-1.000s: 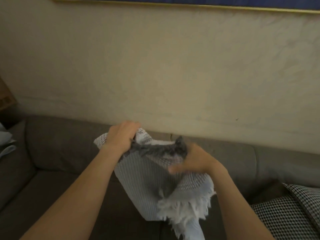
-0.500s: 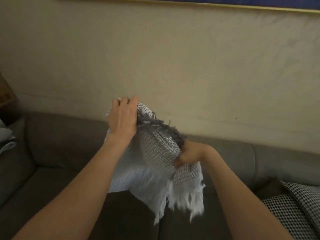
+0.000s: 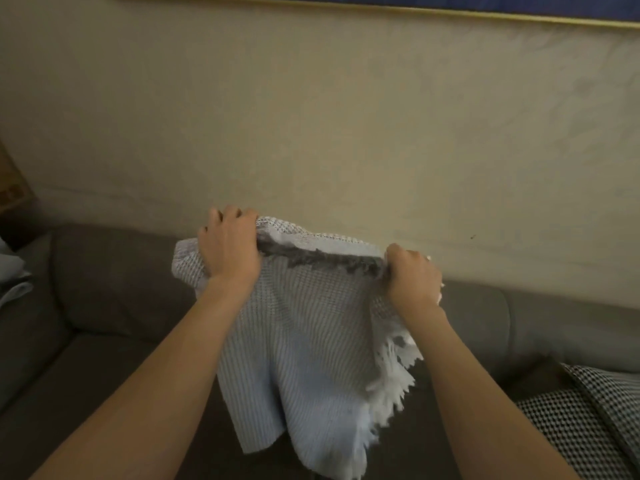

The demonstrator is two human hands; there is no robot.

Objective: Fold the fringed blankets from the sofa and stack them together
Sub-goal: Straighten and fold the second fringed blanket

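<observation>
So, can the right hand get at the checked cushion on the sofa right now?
Probably not yet: the right hand grips the blanket, as does the left hand, so it must let go first. The way itself looks free; nothing lies between it and the checked cushion.

We face a dim beige wall (image 3: pixel 346 133) above a brown sofa (image 3: pixel 114 289); a checked cushion (image 3: pixel 571 427) lies at its right end.

Pale waffle-weave blanket (image 3: pixel 304 344), white fringe, hanging folded above sofa (image 3: pixel 114 289).
</observation>
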